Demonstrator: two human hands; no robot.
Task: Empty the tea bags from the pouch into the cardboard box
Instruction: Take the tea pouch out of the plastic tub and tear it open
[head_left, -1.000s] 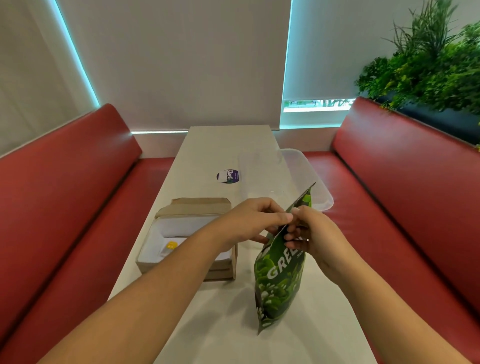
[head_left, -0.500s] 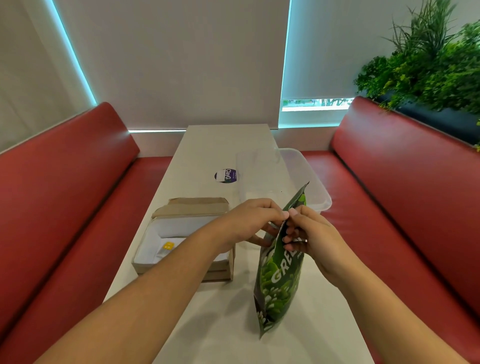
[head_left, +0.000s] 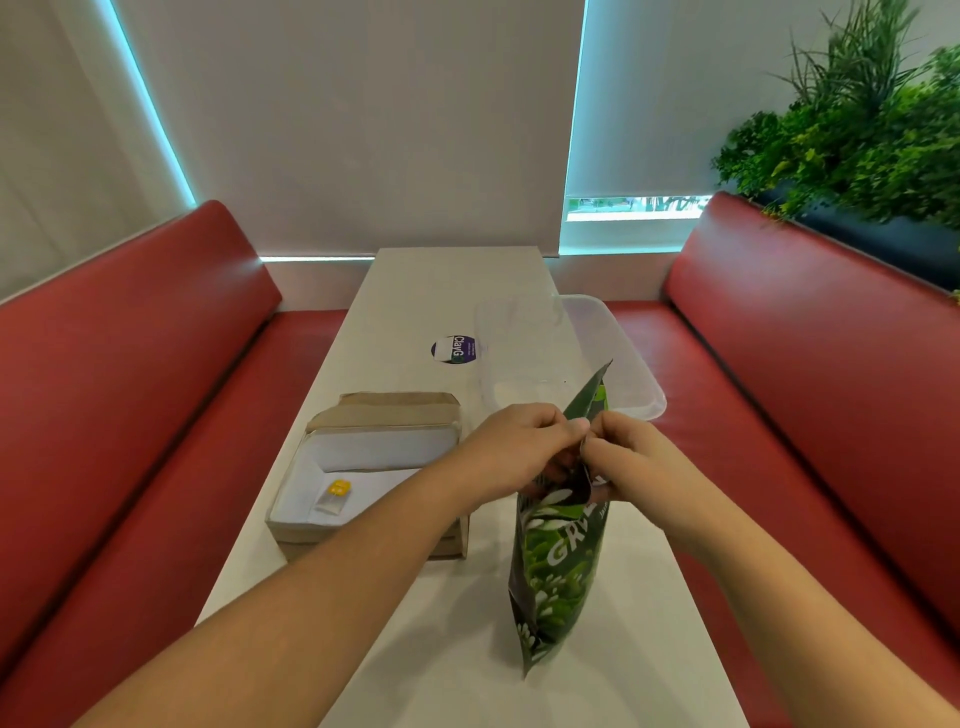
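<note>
A green pouch (head_left: 558, 561) with white lettering stands upright on the white table (head_left: 457, 291), right of centre. My left hand (head_left: 519, 452) and my right hand (head_left: 623, 457) both pinch its top edge, one on each side of the mouth, which is slightly parted. The far corner of the top sticks up beyond my fingers. To the left sits the open cardboard box (head_left: 363, 530), white inside, flap folded back. One tea bag (head_left: 335, 493) with a yellow tag lies on its floor. My left forearm crosses the box's near right corner.
A clear plastic container with a lid (head_left: 613, 358) lies at the table's right edge behind the pouch. A round purple sticker (head_left: 453, 349) is stuck mid-table. Red bench seats (head_left: 130, 364) flank both sides, and a planter with greenery (head_left: 857, 135) stands behind the right bench.
Both hands have shifted their grip on the pouch's top and pulled its sides slightly apart. The pouch stays upright in the same spot.
</note>
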